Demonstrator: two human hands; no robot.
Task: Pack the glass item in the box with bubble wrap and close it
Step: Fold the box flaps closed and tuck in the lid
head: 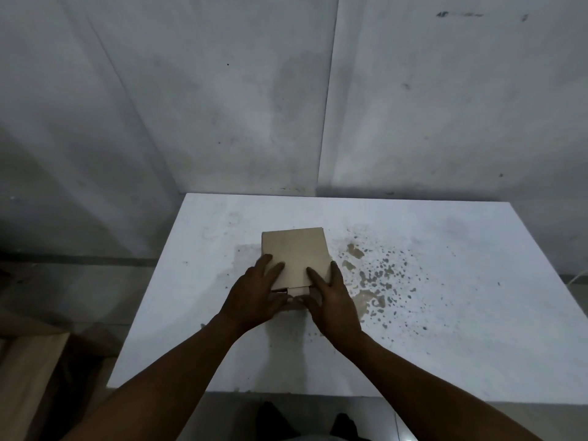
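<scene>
A small brown cardboard box [296, 253] stands in the middle of the white table [461, 249]. Its top flap lies down flat over the opening, with a tuck tab showing at the near edge. My left hand [254, 297] grips the box's near left corner, fingers spread on the lid. On the near right side my right hand [334, 300] presses the box, with fingers on the lid and along the right wall. The glass item and the bubble wrap are not visible; whatever is inside the box is hidden.
Brown stains and dark specks [372, 278] cover the table right of the box. Grey walls stand close behind the table. A wooden piece [28, 370] lies on the floor at the left. The table's near edge [286, 393] runs just in front of my body.
</scene>
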